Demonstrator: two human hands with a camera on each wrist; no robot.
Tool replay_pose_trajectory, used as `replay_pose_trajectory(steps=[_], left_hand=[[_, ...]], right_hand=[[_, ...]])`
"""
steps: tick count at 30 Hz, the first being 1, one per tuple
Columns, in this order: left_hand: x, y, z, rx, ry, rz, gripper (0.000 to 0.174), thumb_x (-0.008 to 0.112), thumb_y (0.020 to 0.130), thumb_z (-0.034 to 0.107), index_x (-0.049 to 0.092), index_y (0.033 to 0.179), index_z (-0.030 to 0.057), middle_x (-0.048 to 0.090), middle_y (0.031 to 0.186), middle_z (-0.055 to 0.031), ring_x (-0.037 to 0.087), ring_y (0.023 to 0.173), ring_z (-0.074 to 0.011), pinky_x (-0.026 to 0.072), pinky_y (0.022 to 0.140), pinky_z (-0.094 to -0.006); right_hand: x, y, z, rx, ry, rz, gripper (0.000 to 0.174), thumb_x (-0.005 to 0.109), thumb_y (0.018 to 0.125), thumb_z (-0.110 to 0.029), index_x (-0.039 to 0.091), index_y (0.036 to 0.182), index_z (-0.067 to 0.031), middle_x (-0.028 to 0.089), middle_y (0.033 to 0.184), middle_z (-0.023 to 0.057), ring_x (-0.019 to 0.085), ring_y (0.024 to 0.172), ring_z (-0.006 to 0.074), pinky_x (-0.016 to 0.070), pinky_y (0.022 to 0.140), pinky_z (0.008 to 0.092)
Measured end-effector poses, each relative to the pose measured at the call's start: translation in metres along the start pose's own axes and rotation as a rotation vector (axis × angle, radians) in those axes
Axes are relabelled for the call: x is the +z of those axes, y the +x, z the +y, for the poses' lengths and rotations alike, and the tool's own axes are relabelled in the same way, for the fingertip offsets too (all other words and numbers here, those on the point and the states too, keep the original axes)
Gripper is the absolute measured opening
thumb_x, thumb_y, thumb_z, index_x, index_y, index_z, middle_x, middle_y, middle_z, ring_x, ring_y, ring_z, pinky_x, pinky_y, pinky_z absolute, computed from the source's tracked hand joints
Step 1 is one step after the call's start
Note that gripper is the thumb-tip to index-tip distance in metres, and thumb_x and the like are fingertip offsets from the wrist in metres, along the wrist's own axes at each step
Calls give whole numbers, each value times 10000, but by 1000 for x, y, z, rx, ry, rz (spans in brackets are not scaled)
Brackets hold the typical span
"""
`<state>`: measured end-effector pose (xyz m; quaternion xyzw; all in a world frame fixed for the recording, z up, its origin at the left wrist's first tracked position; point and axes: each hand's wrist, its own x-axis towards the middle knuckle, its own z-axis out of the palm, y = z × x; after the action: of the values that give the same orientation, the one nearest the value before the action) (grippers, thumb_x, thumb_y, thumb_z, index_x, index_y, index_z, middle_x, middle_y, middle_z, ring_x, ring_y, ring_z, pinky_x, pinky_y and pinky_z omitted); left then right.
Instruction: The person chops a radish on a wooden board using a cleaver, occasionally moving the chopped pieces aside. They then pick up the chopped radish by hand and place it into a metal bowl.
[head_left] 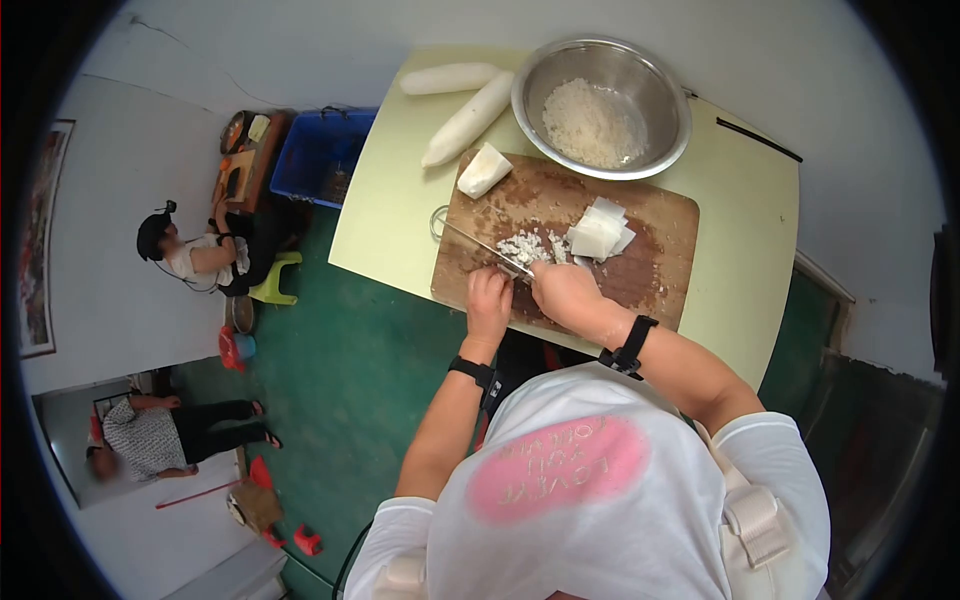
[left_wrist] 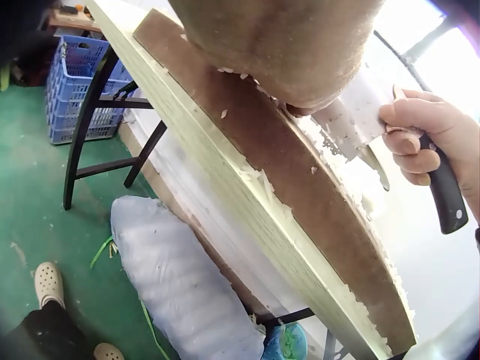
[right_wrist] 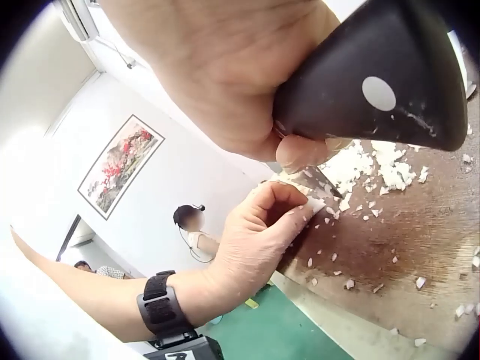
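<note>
My right hand [head_left: 565, 295] grips the black handle [right_wrist: 375, 75] of a kitchen knife [left_wrist: 356, 116], its blade low over the wooden cutting board [head_left: 665, 225]. Close beside the blade, my left hand [head_left: 488, 300] pinches a small piece of white radish [right_wrist: 317, 204] at the board's near edge. Finely chopped radish [head_left: 522, 248] lies by the blade, with more crumbs scattered across the wood. Right of it sits a stack of thin radish slices [head_left: 598, 235]. A peeled radish chunk [head_left: 484, 170] rests at the board's far left corner.
Behind the board stand a steel bowl [head_left: 665, 110] holding chopped radish, and two whole radishes [head_left: 468, 120]. A metal ring [head_left: 437, 222] shows at the board's left edge. Blue crates [left_wrist: 90, 90] and a stuffed pale sack [left_wrist: 180, 277] are on the floor. Two people are farther off.
</note>
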<state>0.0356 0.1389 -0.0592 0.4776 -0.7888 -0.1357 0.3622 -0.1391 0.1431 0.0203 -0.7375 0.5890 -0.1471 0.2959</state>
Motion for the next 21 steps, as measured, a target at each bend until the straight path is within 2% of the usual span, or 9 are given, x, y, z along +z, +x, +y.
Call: replay_pose_trajectory(steps=[4, 5, 10, 14, 17, 21], left_hand=[[5, 2, -5, -11, 11, 23, 173, 659, 734, -21, 590, 890, 11, 584, 921, -146, 530, 894, -346, 456, 789, -420], [5, 3, -4, -5, 31, 22, 172, 655, 732, -21, 592, 889, 12, 583, 919, -147, 529, 889, -347, 455, 786, -420], [3, 0, -2, -16, 64, -6, 163, 644, 728, -23, 592, 878, 11, 585, 915, -143, 527, 873, -349, 452, 780, -425], [-2, 7, -1, 20, 18, -18, 156, 659, 730, -9, 582, 865, 14, 590, 917, -139, 539, 881, -338, 453, 786, -417], [-4, 2, 5, -57, -14, 32, 155, 661, 733, -8, 579, 861, 19, 593, 924, -135, 543, 891, -334, 455, 790, -412], [-1, 8, 5, -60, 15, 30, 159, 660, 728, -16, 576, 859, 19, 591, 927, -134, 541, 888, -336, 454, 787, -416]], right_hand=[[1, -3, -3, 29, -7, -74, 95, 538, 809, -82, 574, 833, 2, 645, 705, 216, 649, 689, 391, 506, 636, 483], [5, -4, 0, -12, 7, -46, 117, 528, 839, -107, 556, 842, 7, 622, 663, 225, 633, 649, 403, 494, 601, 497], [19, 12, -4, 15, 4, -38, 107, 531, 818, -92, 571, 836, 5, 635, 694, 226, 641, 669, 402, 503, 621, 491], [12, 19, 3, -11, 16, 11, 113, 526, 811, -88, 584, 841, 5, 644, 714, 228, 648, 683, 397, 512, 627, 482], [2, 5, 4, 13, 34, 37, 120, 522, 819, -99, 583, 832, 3, 641, 706, 229, 648, 675, 395, 512, 624, 479], [-5, -3, -1, 19, 22, -29, 110, 529, 816, -93, 575, 835, 5, 640, 698, 225, 647, 676, 396, 510, 624, 485]])
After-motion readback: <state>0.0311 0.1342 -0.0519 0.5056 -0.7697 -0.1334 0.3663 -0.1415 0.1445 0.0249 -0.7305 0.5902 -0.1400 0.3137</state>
